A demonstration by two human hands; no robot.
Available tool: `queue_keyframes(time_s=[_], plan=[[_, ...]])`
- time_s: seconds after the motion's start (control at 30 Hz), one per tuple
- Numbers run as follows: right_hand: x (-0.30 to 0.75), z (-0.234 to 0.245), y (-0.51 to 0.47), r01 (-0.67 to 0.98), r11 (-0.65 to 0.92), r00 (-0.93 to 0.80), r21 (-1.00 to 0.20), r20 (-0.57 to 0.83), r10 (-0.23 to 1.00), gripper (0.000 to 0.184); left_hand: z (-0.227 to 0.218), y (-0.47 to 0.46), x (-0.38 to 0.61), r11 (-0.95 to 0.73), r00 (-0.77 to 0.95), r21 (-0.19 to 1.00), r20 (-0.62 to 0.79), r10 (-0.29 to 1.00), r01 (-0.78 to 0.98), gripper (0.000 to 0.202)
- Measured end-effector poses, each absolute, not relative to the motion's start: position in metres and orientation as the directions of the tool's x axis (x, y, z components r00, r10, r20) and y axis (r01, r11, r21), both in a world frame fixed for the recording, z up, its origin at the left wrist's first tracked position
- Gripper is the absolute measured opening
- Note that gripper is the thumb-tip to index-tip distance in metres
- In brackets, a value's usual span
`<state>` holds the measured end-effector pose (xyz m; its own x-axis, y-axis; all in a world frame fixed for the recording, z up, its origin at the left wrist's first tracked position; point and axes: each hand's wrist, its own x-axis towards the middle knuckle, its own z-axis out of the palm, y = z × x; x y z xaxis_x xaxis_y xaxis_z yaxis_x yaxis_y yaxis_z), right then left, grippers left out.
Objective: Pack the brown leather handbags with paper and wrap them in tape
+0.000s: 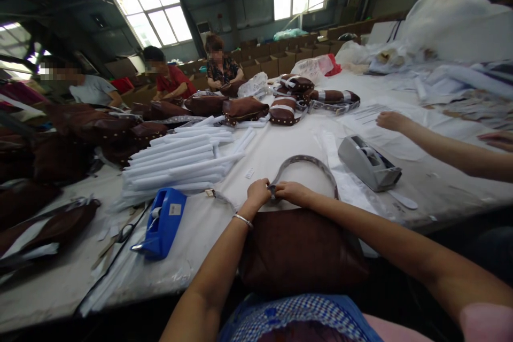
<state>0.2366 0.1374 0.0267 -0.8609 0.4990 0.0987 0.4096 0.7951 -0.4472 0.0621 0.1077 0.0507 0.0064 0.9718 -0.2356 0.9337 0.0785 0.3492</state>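
A brown leather bag point(298, 248) lies at the table's near edge in front of me. Its grey-wrapped strap point(306, 162) arches up and away over the table. My left hand point(257, 193) and my right hand point(292, 192) sit side by side at the strap's left base, both pinched closed on it. A bracelet circles my left wrist.
A blue tape dispenser point(163, 223) and scissors point(120, 236) lie to the left, a grey tape dispenser point(367, 162) to the right. White paper rolls point(180, 163) are stacked mid-table. Another person's arm point(436, 145) reaches in from the right. Several brown bags and seated people fill the far left.
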Motion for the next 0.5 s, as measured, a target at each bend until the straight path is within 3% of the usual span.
queue_keyframes(time_s=[0.23,0.4,0.5], plan=[[0.244,0.035,0.167,0.434,0.733,-0.853,-0.524,0.022,0.521,0.036,0.051,0.118,0.056,0.091,0.037,0.396,-0.304,0.952,0.914,0.035],[0.245,0.038,0.167,0.451,0.720,-0.843,-0.526,0.012,0.537,0.034,0.044,0.117,0.059,0.111,0.006,0.411,-0.274,0.962,0.905,0.035],[0.244,0.038,0.154,0.582,0.655,-0.729,-0.482,0.047,0.682,0.035,0.040,0.114,0.062,0.110,-0.005,0.428,-0.239,0.971,0.897,0.034]])
